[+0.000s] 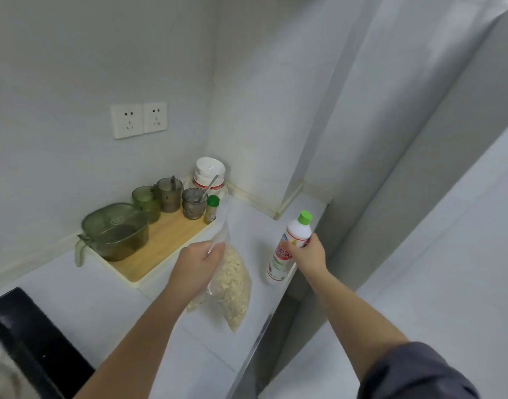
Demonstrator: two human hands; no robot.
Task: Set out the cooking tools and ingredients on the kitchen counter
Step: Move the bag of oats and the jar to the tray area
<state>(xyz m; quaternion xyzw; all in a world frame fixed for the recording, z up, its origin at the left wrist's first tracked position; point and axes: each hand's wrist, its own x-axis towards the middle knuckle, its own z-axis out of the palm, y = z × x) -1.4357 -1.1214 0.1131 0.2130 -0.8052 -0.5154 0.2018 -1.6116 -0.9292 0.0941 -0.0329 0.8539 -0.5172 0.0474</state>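
1. Left hand, frame centre: fingers curl and pinch the crumpled neck of a clear plastic bag of pale flakes.
2. The bag hangs below and right of those fingers, its long axis running down toward lower centre. Its bottom is over the white kitchen counter; touching or not, cannot tell.
3. Right hand, right of centre: fingers wrap the middle of a white plastic bottle with a green cap.
4. The bottle is tilted, cap to the upper right, base lower left at the counter's right edge.
5. Judgement: the bottle likely needs setting down further left, away from that edge.
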